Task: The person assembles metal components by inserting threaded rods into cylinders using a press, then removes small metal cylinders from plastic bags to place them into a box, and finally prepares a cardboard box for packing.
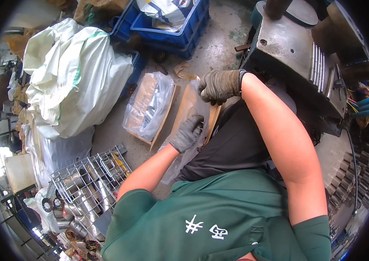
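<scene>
A cardboard box with a clear plastic bag lining it and draping over its near side stands before my lap. My right hand, in a worn brown-grey knit glove, is closed in a fist over the box's far end, with the bag's film beneath it. At the box's near left part is my left hand in a grey glove, its fingers curled on the film. What lies inside this box is mostly hidden. Just left of it, another bag-lined box holds cardboard and shiny metal parts.
A large white woven sack and a blue crate stand beyond the boxes. Lower left is a wire basket with metal cylinders. A heavy metal machine stands close on the right, with stacked metal pieces behind my right elbow.
</scene>
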The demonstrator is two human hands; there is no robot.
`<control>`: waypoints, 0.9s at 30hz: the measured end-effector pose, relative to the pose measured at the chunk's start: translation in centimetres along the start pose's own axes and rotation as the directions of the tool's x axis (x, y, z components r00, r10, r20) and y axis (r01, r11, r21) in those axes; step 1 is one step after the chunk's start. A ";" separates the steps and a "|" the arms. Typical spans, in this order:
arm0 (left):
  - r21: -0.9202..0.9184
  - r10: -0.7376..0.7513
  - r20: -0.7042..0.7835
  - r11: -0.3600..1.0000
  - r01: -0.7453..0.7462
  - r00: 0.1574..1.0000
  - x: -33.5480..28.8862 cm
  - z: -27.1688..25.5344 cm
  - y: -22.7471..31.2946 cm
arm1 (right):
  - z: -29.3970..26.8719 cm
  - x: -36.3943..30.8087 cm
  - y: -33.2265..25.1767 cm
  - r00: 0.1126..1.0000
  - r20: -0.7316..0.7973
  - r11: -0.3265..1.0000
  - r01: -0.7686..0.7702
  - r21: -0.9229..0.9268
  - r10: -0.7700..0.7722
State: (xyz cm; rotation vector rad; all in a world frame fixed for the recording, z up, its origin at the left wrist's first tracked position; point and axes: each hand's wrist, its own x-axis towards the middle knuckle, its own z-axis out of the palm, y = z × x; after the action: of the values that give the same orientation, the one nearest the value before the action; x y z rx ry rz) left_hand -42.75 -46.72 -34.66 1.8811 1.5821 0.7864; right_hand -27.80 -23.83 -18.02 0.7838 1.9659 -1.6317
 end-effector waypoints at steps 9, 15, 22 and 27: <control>-0.077 -0.630 0.249 0.744 0.663 0.736 -0.6 12.5 -8.1 | 0.3 -0.5 0.9 0.984 0.113 0.965 0.106 0.239 -0.137; -0.050 -0.664 0.352 0.690 0.722 0.660 -2.8 9.3 -10.2 | -0.2 -0.6 1.8 0.993 0.025 0.953 0.105 0.283 -0.117; -0.066 -0.651 0.360 0.697 0.714 0.669 -2.6 11.0 -10.0 | 0.0 -0.1 0.6 0.998 0.018 0.984 0.056 0.167 -0.060; -0.052 -0.645 0.338 0.714 0.698 0.685 -2.7 11.3 -9.3 | -0.2 -0.5 1.3 0.998 -0.004 0.970 0.055 0.236 -0.056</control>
State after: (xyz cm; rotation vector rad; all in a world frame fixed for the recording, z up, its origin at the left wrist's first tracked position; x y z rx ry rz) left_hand -40.99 -48.41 -49.29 1.0651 1.7535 0.2729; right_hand -26.57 -23.53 -18.61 0.8187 1.8279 -1.9242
